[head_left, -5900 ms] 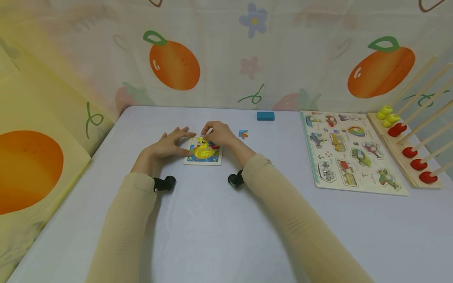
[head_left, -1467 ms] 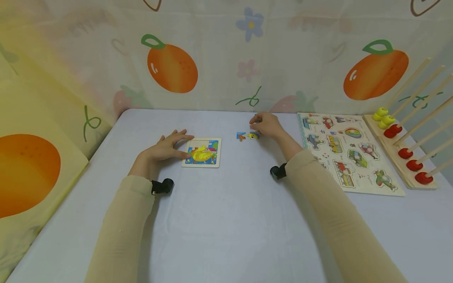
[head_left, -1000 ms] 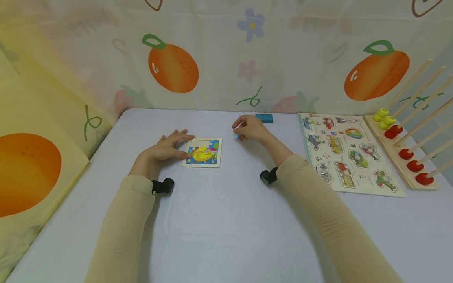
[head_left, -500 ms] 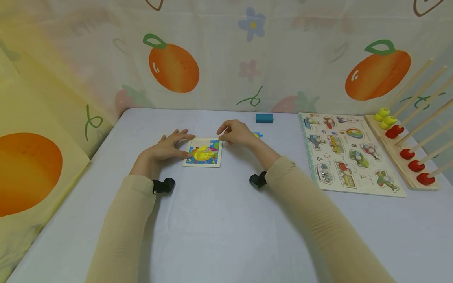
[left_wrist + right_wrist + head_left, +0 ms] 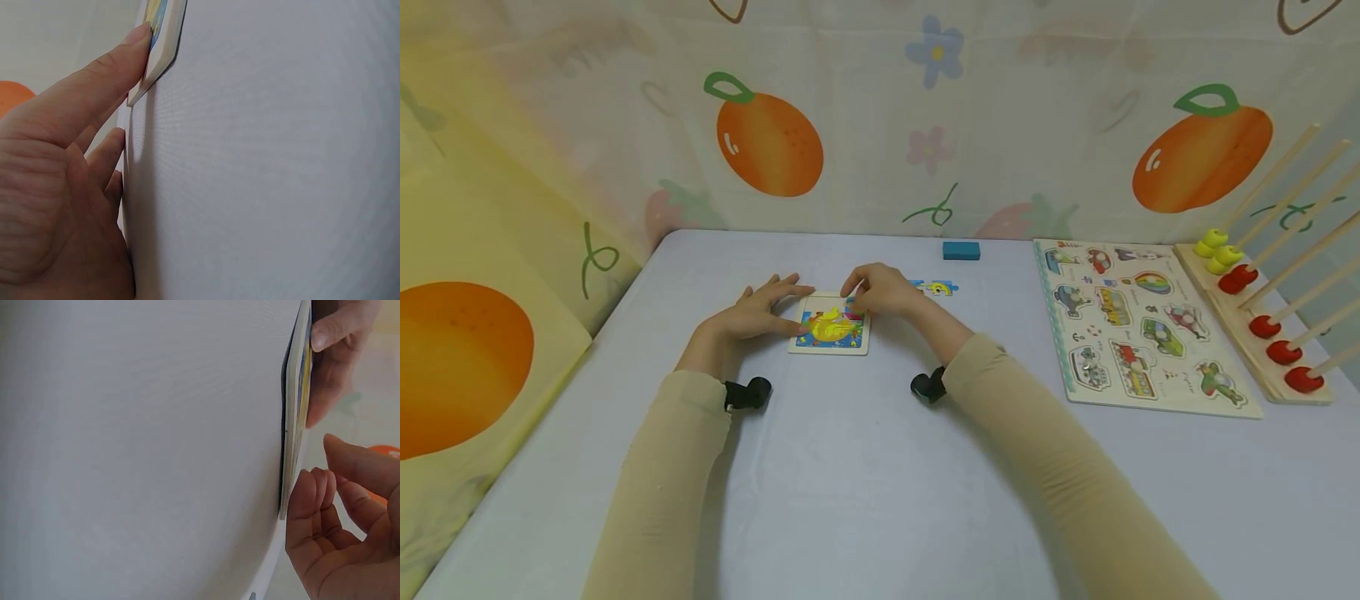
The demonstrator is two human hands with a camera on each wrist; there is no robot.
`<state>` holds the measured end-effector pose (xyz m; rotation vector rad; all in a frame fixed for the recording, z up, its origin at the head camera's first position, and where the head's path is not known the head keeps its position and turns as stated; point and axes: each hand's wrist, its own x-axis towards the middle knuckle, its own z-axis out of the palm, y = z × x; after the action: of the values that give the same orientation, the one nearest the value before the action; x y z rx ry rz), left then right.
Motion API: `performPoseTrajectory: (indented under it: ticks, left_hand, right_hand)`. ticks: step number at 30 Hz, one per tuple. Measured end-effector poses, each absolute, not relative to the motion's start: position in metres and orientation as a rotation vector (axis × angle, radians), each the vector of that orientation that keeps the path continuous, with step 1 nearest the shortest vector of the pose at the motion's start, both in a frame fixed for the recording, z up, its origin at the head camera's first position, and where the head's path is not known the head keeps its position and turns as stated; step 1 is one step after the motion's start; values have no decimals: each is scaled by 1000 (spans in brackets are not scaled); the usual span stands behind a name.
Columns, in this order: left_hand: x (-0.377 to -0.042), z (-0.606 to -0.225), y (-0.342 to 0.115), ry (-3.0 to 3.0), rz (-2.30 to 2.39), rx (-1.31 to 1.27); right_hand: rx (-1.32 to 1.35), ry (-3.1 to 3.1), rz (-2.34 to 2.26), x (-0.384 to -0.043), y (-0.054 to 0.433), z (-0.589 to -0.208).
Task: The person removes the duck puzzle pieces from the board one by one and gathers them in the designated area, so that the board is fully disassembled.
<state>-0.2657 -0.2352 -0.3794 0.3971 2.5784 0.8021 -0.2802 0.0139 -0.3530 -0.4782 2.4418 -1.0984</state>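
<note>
A small square jigsaw puzzle (image 5: 829, 332) with a yellow duck picture lies in a pale wooden frame; its upper left part is bare. My left hand (image 5: 752, 312) rests beside it, fingers spread on the table, and the thumb presses on the frame's left side, as the left wrist view also shows. Over the puzzle's upper right corner is my right hand (image 5: 883, 292), its fingers curved. In the right wrist view a gap shows between its thumb (image 5: 350, 459) and other fingertips, with no piece visible there. A loose duck-head puzzle piece (image 5: 938, 288) lies right of that hand.
A blue block (image 5: 961, 251) sits near the table's back edge. At the right lie a larger vehicle picture board (image 5: 1120, 383) and a wooden peg stand (image 5: 1225, 333) with red and yellow beads. A printed curtain (image 5: 865, 150) hangs behind the white table (image 5: 835, 483).
The duck-head piece has come out of the puzzle and lies at the right. My right hand has since moved left from the loose pieces back to the puzzle. The left hand stays put.
</note>
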Motion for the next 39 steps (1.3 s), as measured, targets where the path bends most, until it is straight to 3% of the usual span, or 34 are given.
performPoseTrajectory:
  ticks: [39]
  left_hand:
    - [-265, -380, -236, 2590, 798, 416]
  right_hand:
    - [-500, 2472, -991, -278, 13, -356]
